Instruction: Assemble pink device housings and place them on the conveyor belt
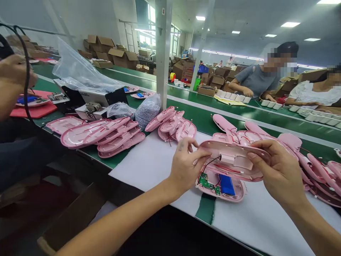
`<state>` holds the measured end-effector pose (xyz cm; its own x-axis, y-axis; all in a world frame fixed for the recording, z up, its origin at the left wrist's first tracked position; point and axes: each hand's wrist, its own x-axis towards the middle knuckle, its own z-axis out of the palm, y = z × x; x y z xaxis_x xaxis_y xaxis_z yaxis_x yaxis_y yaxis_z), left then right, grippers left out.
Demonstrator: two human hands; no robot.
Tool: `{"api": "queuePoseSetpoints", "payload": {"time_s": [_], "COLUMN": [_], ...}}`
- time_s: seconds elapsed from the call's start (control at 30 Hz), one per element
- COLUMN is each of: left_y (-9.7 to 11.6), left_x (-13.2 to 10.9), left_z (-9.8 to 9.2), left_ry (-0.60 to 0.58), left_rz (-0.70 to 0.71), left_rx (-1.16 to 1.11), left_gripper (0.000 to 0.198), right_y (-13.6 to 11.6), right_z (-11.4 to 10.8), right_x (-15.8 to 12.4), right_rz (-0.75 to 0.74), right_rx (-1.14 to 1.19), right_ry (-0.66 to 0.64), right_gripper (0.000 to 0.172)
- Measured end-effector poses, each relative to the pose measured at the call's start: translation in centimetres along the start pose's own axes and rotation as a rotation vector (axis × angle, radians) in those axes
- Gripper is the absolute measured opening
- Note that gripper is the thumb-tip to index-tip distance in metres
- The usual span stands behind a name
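Both of my hands grip a pink plastic shell half (237,172), tilted so its hollow inside faces me. My left hand (188,165) pinches its left end, fingers near a dark wire. On the right end, my right hand (277,170) has its thumb inside and its fingers behind the rim. Just below, a second pink shell half (241,195) lies on the white foam sheet, partly covered by the held one. A green circuit board (209,183) and a blue battery (227,185) sit in it. Dark and red wires run between the two halves.
Stacked pink shells (119,137) lie to the left, and more pink shells (319,170) are piled right. A bag of small grey pieces (147,112) stands by a metal post (162,53). A co-worker's hand (13,78) is at far left; two people sit across the green bench.
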<state>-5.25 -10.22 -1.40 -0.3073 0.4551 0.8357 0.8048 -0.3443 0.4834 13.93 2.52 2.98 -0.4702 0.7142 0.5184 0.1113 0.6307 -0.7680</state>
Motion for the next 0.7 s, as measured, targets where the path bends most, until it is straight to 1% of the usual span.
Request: {"api": "queuePoseSetpoints", "payload": {"time_s": [0.03,0.07,0.1,0.17,0.2,0.23,0.27,0.33,0.4,0.47,0.53,0.57,0.6,0.67,0.7], "left_y": [-0.1,-0.3,-0.4,-0.7,-0.8,-0.9,-0.9,-0.9,-0.7,-0.8,-0.9,-1.0,-1.0,-0.8,-0.8], "left_x": [0.0,0.0,0.1,0.3,0.5,0.6,0.7,0.8,0.8,0.9,1.0,1.0,1.1,1.1,1.2], "left_z": [0.1,0.2,0.3,0.5,0.5,0.5,0.5,0.6,0.7,0.9,0.9,0.8,0.7,0.3,0.1], "left_ry": [0.020,0.015,-0.030,-0.183,-0.254,-0.303,-0.324,-0.309,-0.301,-0.308,-0.307,-0.303,-0.305,-0.340,-0.373], "left_rz": [-0.053,-0.145,-0.270,-0.545,-0.654,-0.724,-0.761,-0.788,-0.794,-0.790,-0.793,-0.790,-0.782,-0.746,-0.728], "left_rx": [-0.043,-0.136,-0.276,-0.586,-0.707,-0.791,-0.833,-0.836,-0.797,-0.746,-0.708,-0.686,-0.653,-0.534,-0.436], "left_gripper": [0.006,0.009,0.018,0.044,0.053,0.057,0.056,0.047,0.043,0.043,0.045,0.046,0.044,0.041,0.042], "right_y": [0.2,0.5,0.8,1.4,1.6,1.6,1.5,0.8,-0.2,-1.0,-1.4,-1.5,-1.6,-2.0,-2.2], "right_z": [0.1,0.1,0.2,0.3,0.3,0.4,0.5,0.8,1.4,2.5,3.8,4.4,4.9,5.6,5.7], "right_x": [0.0,0.1,0.2,0.4,0.5,0.7,0.8,1.2,1.7,2.6,3.6,4.1,4.4,4.7,4.8], "right_rz": [0.010,0.021,0.036,0.070,0.078,0.070,0.040,-0.082,-0.239,-0.335,-0.339,-0.321,-0.303,-0.302,-0.321], "right_rx": [0.022,0.046,0.071,0.111,0.110,0.078,0.018,-0.162,-0.348,-0.491,-0.593,-0.624,-0.641,-0.642,-0.638], "right_ry": [-0.006,-0.009,-0.007,0.007,0.007,0.006,0.000,-0.030,-0.099,-0.240,-0.407,-0.470,-0.507,-0.506,-0.488], "right_gripper": [0.016,0.017,0.018,0.019,0.019,0.018,0.017,0.018,0.024,0.024,0.017,0.013,0.011,0.010,0.009]}}
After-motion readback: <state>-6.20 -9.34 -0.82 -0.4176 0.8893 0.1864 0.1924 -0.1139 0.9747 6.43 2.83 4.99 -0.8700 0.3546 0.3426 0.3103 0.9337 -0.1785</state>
